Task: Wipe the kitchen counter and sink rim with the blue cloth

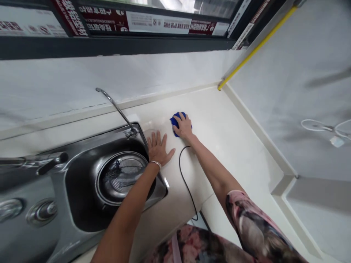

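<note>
The cloth (177, 122) under the right hand (184, 128) is blue, soft and matt. The bench (233, 146) is cream, smooth and faintly glossy, like polished stone. The sink (82, 182) and tap (116, 107) are shiny metal. The strainer (123, 175) is gleaming metal mesh. The cable (186, 182) is black plastic.

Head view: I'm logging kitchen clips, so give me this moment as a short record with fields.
left hand: left hand flat, fingers spread, on the countertop beside the sink
right hand: right hand pressed on a blue cloth on the countertop
sink: steel, holding a round strainer bowl; faucet arches over it
other: black cable lies across the countertop
</note>
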`<state>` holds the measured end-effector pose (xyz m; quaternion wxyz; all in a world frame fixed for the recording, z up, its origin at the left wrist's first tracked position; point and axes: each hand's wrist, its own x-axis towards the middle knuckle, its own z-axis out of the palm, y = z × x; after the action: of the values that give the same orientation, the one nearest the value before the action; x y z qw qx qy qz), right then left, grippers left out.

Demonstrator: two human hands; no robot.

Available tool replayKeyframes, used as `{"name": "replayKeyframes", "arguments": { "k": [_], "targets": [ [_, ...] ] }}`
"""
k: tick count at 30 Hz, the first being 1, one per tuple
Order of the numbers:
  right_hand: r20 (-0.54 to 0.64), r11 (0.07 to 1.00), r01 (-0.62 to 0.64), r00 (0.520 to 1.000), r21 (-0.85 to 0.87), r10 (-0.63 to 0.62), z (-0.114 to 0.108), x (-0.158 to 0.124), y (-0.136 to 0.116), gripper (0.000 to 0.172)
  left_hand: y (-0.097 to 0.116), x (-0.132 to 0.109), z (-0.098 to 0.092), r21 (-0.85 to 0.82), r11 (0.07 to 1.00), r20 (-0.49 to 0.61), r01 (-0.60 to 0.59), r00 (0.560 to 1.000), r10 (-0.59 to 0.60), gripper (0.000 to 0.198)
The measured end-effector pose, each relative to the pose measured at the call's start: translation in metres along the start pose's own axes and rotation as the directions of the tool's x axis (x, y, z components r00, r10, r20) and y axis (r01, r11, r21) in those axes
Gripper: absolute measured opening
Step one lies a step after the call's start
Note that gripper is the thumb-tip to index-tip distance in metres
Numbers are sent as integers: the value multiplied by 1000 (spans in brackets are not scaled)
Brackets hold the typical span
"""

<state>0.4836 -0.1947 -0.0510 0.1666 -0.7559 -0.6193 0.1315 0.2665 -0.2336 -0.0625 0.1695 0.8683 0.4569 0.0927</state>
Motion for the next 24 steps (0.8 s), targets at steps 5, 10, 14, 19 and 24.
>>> {"name": "replayKeyframes", "arguments": {
  "k": [5, 10, 14, 19, 24],
  "targets": [
    [108, 965, 264, 959, -6, -262, 20, -8, -40, 54, 1, 2, -3, 7, 1000, -3, 29, 1000, -29, 91],
    [133, 969, 244, 962, -36, -238, -5, -1, 15, 54, 0, 3, -5, 15, 999, -8, 28, 1000, -28, 86],
    [-40, 999, 46, 998, -29, -47, -44, -18, 116, 55, -3, 3, -5, 36, 999, 0, 33, 999, -33, 86],
    [-267, 989, -146, 954, -4, 139, -79, -111, 224, 56, -2, 5, -8, 54, 998, 3, 18, 1000, -18, 86],
    [-357, 968, -246, 910, -50, 213, -87, -252, 236, 58, -2, 9, -8, 72, 997, -18, 31, 999, -30, 87]
  ]
}}
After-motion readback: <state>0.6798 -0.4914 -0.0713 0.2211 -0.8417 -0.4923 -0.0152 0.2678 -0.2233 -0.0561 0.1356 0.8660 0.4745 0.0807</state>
